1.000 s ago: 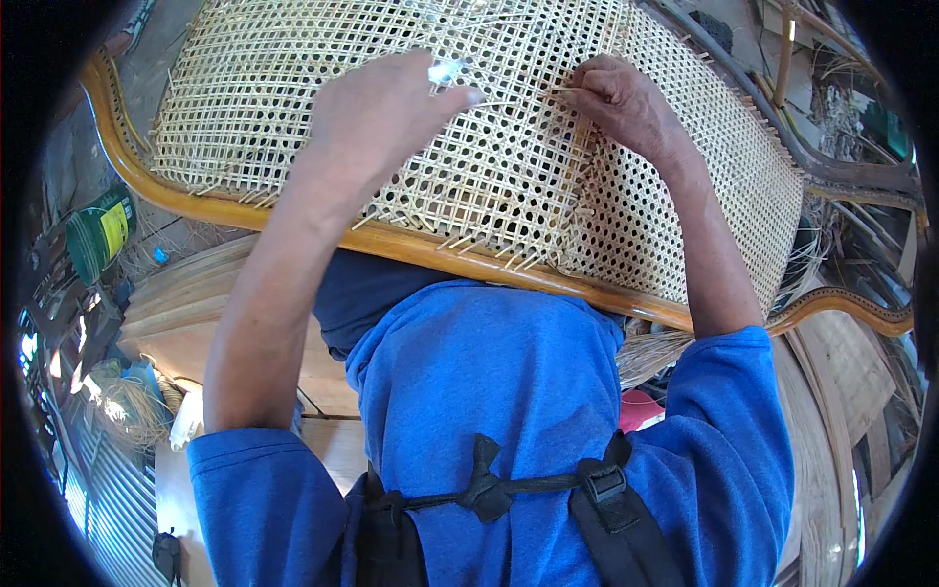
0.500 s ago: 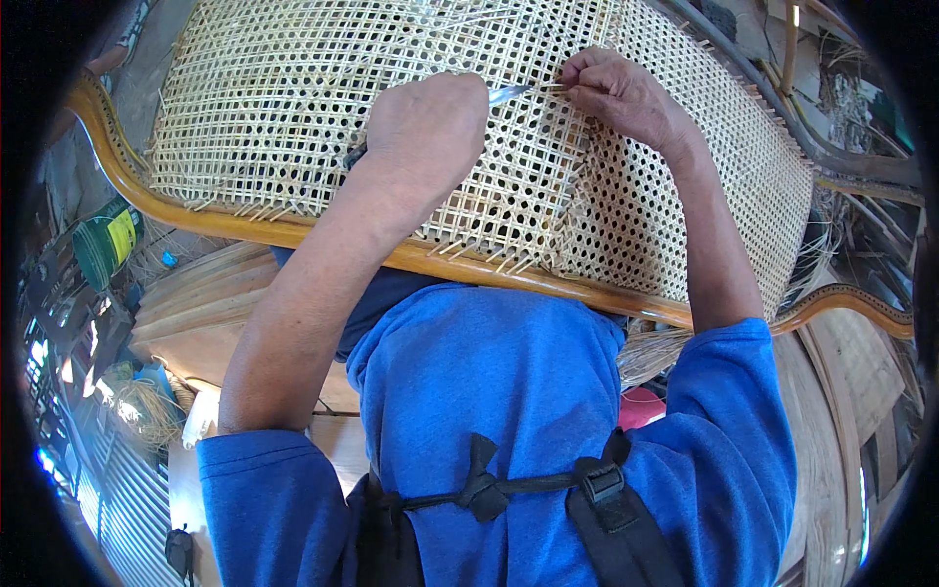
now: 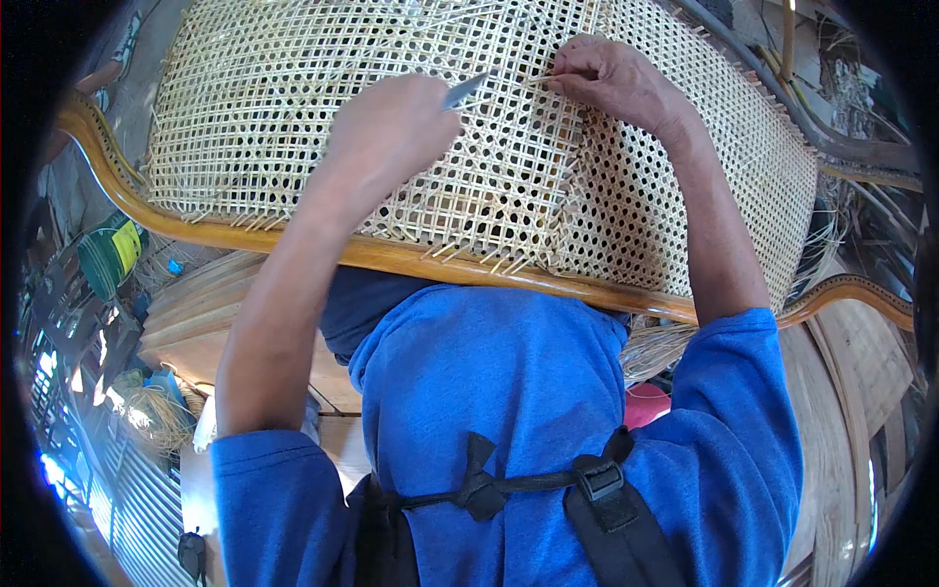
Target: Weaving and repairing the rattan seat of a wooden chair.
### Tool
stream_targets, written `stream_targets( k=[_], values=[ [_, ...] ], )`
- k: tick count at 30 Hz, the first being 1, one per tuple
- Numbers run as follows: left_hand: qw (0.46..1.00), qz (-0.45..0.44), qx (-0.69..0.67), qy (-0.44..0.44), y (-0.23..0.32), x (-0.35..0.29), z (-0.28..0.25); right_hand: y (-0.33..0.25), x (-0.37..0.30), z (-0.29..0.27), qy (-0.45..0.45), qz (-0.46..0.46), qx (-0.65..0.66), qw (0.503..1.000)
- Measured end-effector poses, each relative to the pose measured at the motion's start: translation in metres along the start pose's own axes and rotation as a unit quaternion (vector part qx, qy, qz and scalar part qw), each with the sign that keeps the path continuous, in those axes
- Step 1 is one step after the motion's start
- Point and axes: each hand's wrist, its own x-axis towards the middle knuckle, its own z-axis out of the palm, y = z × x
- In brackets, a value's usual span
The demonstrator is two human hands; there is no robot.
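A curved wooden frame (image 3: 411, 255) lies across my lap, filled with a pale woven cane panel (image 3: 264, 127). My left hand (image 3: 396, 132), slightly blurred, is wrapped round a knife (image 3: 466, 91); its pointed blade sticks out past the fist over the weave, and the handle is hidden. Farther right, my right hand (image 3: 611, 83) pinches a thin cane strand (image 3: 536, 80) between thumb and fingers, just above the panel. The blade tip stands a short way left of that strand, not touching it. Short cane ends (image 3: 501, 264) poke out along the near rail.
A green container with a yellow label (image 3: 112, 256) is at the left, above a bundle of loose cane fibres (image 3: 152, 416). Wooden boards (image 3: 210, 303) lie below the frame. Dark curved wooden pieces (image 3: 831, 145) rest at the far right. Someone's foot (image 3: 125, 49) shows at upper left.
My left hand has drawn the knife back to the left, away from the strand, and the blade now points more upward. My right hand has shifted slightly left and up, still pinching.
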Motion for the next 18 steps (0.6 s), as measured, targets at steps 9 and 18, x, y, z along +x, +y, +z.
stream_targets(
  k=[9,18],
  values=[
    [0.987,-0.104,-0.110,-0.049,-0.021,-0.034,-0.007,-0.052,-0.004,-0.008,0.160,0.061,0.029,0.985],
    [0.964,-0.133,-0.220,-0.068,-0.027,-0.039,-0.007,-0.016,-0.007,0.005,0.105,-0.056,-0.076,0.990]
  ],
)
